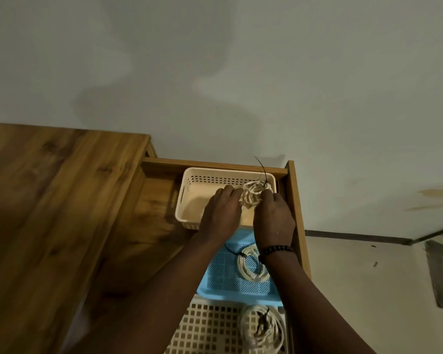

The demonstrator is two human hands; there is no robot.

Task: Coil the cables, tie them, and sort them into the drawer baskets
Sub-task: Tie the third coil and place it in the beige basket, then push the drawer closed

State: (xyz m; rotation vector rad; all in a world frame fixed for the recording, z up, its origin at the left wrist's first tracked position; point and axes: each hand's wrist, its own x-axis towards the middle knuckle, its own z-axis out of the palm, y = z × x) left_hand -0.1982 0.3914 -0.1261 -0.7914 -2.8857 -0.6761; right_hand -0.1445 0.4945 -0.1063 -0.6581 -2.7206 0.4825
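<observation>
Fingers of both hands curl round a cream coiled cable (251, 196), which is held over the right end of the beige basket (189, 200) at the far end of the open drawer (296, 200). On the coil's left side, the left hand (221, 213) grips with its knuckles turned up; on the right side, the right hand (274, 218) pinches it, a dark beaded bracelet (276, 250) on that wrist. A thin black tie (262, 167) sticks up from the top of the coil, its tail curving toward the wall (215, 60).

Nearer the person, a blue basket (230, 277) sits just behind the beige one and holds a second cream coil (251, 264) bound with a black tie. Closest of all, a white lattice basket (210, 328) holds a third coil (261, 325), also tied in black. To the left of the drawer lies the wooden worktop (49, 200).
</observation>
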